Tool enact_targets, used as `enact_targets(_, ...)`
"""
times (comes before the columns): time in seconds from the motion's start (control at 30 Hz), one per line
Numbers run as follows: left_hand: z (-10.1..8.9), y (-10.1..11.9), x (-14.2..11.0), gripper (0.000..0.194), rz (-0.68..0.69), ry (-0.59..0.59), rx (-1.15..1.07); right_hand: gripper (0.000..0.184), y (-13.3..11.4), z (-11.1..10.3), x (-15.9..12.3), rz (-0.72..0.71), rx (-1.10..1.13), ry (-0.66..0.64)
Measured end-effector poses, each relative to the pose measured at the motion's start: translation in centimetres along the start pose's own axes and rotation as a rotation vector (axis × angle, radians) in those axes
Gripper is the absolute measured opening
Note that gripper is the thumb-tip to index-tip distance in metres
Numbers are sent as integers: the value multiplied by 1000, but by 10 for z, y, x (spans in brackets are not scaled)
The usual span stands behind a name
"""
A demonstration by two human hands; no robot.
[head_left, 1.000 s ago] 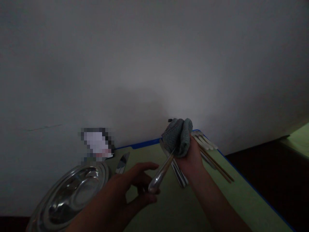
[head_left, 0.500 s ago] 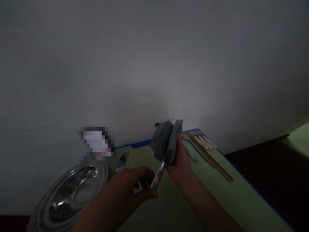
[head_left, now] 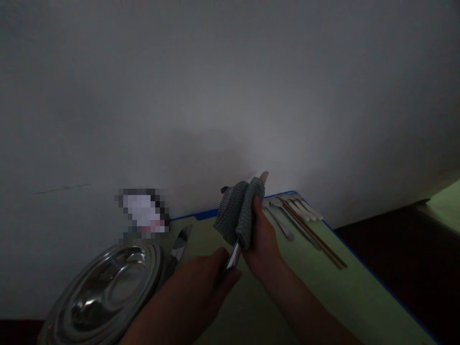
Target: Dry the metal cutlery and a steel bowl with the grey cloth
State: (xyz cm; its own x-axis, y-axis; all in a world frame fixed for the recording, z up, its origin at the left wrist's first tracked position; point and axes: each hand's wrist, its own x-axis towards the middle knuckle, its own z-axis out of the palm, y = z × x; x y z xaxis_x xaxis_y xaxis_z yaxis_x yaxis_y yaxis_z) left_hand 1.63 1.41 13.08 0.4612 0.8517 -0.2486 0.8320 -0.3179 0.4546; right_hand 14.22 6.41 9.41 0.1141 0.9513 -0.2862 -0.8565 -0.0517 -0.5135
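My left hand [head_left: 203,282] is closed on the handle of a table knife [head_left: 234,255], thumb and fingers pinching its lower end. A folded grey-green cloth [head_left: 235,213] with a checked patch wraps the middle of the blade. Gripping that cloth from the right is my right hand [head_left: 265,242], its thumb along the fold. The knife's rounded tip sticks out above the cloth; the covered part of the blade is hidden. Both hands are raised over the pale green table [head_left: 258,311].
Stacked steel divided plates [head_left: 108,292] stand at the left, with another knife [head_left: 179,247] beside them. To the right lie a spoon [head_left: 282,224], brown chopsticks [head_left: 323,244] and several white-handled utensils [head_left: 305,211]. A pixelated object [head_left: 142,211] is by the wall [head_left: 201,96].
The knife has slid up through the cloth, so its tip now shows beyond the top. My right hand and the cloth have shifted slightly left; my left hand has come closer to the cloth.
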Motion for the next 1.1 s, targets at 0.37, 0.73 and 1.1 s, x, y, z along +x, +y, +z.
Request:
enact_targets(0.37, -5, -14, -13, 22, -64, -41, -7, 36, -32, -16, 25, -384, -52, 13)
enact_targets(0.73, -16, -25, -20, 36, -169, 234, 50, 38, -24, -7, 13, -341, -27, -6)
enact_targets(1.1, -17, -25, -16, 43, -217, 167, 91, 35, -15, -1, 6, -250, -119, -36)
